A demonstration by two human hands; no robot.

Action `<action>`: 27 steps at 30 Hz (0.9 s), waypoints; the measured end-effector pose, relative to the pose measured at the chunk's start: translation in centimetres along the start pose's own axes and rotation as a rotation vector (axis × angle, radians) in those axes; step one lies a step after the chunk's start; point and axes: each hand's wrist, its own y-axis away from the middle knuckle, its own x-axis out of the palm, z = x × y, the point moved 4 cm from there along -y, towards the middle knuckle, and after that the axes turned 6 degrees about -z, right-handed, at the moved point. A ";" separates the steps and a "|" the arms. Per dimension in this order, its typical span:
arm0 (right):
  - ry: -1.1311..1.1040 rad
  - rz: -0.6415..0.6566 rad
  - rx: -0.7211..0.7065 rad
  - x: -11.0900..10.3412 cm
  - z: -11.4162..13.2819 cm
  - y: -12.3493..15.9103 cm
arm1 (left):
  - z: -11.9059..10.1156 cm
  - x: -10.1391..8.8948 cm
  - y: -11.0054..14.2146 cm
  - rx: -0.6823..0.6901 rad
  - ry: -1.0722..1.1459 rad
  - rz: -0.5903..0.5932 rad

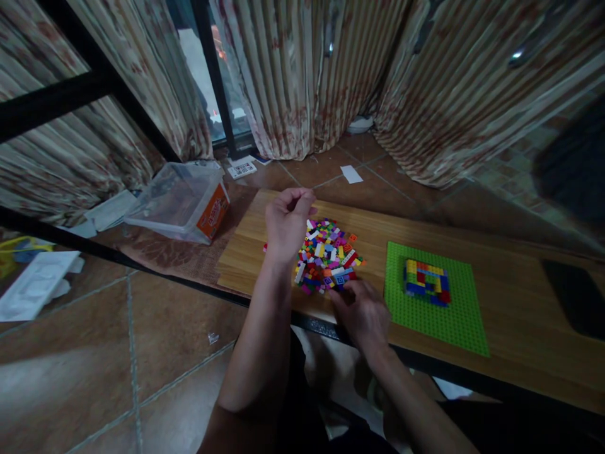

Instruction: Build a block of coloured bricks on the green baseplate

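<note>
From the head view, I see the person at the near edge of the wooden tabletop (510, 277), both bare hands by a loose pile of colorful bricks (324, 252) left of its middle. The left hand (289, 221) is raised over the pile's left side, fingers curled in and thumb tip brought up to the index finger; whether a brick sits between them I cannot tell. The right hand (365, 313) is low at the pile's border, close to the tabletop's near edge, thumb and bent fingers beside some blue bricks; I can't make out if they pinch one.

Right of the pile, a green baseplate (458, 331) spans much of the tabletop between far and near edges, carrying a low rectangular brick build (428, 282) in blue, red and yellow. A dark flat object (579, 293) lies farther toward the right end. Just beyond the tabletop's left end stands a clear plastic bin (165, 198) with an orange label.
</note>
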 end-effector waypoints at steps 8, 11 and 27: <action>0.006 0.055 0.045 -0.3 -2.1 -0.7 | 0.1 -0.5 -0.1 0.001 0.001 0.007; -0.025 0.065 0.030 -0.7 -2.2 -0.7 | 0.1 -0.8 -0.1 0.000 0.003 0.009; -0.102 0.169 -0.277 1.0 2.3 -1.6 | 0.1 -1.2 -0.2 -0.001 -0.014 -0.013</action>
